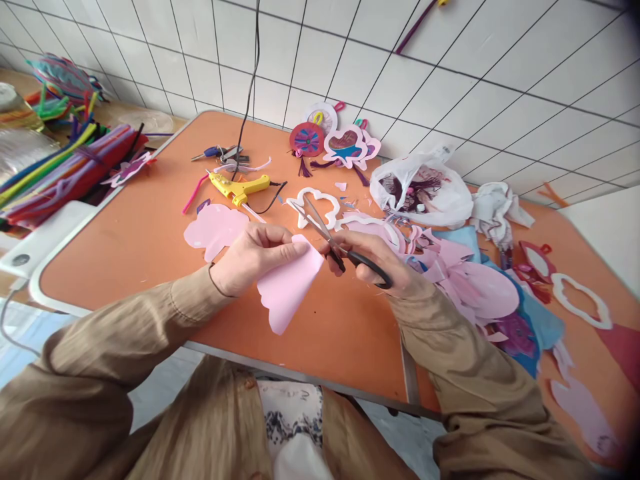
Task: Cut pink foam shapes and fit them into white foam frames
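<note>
My left hand (260, 257) pinches a folded piece of pink paper (290, 287) with a scalloped lower edge, thumb on top. To its right, my right hand (373, 260) grips black-handled scissors (370, 265), their blades parted and pointing up and away from me. The paper's right corner lies close to the scissors' pivot; whether they touch I cannot tell. Just beyond the blades is a white cloud-shaped frame (327, 203) on the orange table. A pink flower-shaped cutout (215, 230) lies beyond my left hand.
A yellow glue gun (239, 189) and keys (215, 153) lie at the back left. Decorated paper ornaments (345, 143) lean near the tiled wall. Pink scraps (480, 287) and a white plastic bag (425, 187) crowd the right. Pipe cleaners (75, 167) are piled far left.
</note>
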### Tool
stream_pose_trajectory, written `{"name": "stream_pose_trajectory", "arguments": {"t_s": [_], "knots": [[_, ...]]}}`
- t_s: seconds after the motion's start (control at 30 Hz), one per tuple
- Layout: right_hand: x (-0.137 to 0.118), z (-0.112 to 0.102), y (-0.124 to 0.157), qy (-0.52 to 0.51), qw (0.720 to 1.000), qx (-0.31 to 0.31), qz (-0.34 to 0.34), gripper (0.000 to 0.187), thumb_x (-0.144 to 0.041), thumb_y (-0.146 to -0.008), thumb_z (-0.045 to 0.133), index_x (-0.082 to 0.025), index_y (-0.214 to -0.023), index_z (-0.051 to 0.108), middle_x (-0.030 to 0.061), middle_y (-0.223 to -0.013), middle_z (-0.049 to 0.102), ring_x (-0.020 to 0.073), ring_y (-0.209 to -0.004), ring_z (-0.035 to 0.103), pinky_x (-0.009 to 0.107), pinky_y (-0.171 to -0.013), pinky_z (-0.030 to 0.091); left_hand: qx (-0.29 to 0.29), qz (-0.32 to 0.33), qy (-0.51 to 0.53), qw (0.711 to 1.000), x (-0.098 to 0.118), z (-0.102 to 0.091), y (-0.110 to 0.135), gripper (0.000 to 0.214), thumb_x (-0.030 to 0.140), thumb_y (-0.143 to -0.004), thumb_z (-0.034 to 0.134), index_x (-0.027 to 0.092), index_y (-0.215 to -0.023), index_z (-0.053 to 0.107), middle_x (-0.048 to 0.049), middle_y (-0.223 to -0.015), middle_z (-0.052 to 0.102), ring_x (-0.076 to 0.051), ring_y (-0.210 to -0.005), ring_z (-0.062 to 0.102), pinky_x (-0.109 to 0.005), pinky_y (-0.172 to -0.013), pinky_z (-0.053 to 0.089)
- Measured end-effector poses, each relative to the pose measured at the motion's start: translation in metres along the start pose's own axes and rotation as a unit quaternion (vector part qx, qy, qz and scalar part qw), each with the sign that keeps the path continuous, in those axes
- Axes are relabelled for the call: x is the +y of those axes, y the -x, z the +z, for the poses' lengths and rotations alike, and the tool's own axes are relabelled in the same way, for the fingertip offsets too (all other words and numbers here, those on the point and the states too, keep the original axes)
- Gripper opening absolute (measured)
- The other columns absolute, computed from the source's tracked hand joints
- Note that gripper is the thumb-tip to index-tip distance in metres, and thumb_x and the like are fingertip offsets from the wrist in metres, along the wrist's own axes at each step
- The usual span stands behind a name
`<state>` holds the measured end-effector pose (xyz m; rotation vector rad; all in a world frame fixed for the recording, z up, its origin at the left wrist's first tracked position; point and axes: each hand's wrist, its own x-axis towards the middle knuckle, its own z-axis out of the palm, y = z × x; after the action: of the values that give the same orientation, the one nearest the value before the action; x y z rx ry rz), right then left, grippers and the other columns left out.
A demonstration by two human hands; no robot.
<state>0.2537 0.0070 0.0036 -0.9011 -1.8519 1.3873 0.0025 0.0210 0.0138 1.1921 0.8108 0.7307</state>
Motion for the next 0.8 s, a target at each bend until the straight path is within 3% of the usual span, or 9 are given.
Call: {"name": "stream_pose_trajectory", "arguments": {"t_s": [0.13,0.33,0.8], "knots": [[-0.002,0.01,-0.002,-0.006,0.999,-0.027,-0.018,0.063,-0.073,-0.084,0.07,-0.016,-0.109,0.069,0.0017,-0.076,0.062,0.0131,-0.065,0.057,0.026,-0.058,0.045,0.003,0.003,0.006,1.0,0.002,0.003,0.0,0.042,0.05,-0.068,0.09,0.015,-0.061,0.066,-0.0001,-0.051,0.06,-0.009,-0.039,0.05,-0.019,-0.033,0.032],[-0.004,0.02,-0.003,-0.038,0.999,-0.02,-0.022,0.064,-0.074,-0.082,0.072,-0.013,-0.102,0.067,0.0003,-0.073,0.059,0.011,-0.06,0.053,0.024,-0.054,0.041,0.017,-0.01,-0.018,1.0,0.004,0.003,0.0,0.045,0.054,-0.068,0.089,0.013,-0.066,0.069,-0.004,-0.056,0.066,-0.012,-0.042,0.056,-0.02,-0.035,0.036],[0.0,0.02,-0.001,-0.05,0.998,-0.027,-0.011,0.06,-0.071,-0.084,0.072,-0.014,-0.101,0.067,0.0003,-0.073,0.059,0.0113,-0.062,0.053,0.024,-0.055,0.04,0.03,-0.007,-0.037,0.999,0.003,0.002,-0.001,0.04,0.048,-0.069,0.085,0.015,-0.061,0.065,-0.0021,-0.053,0.062,-0.011,-0.041,0.052,-0.02,-0.035,0.034]]}}
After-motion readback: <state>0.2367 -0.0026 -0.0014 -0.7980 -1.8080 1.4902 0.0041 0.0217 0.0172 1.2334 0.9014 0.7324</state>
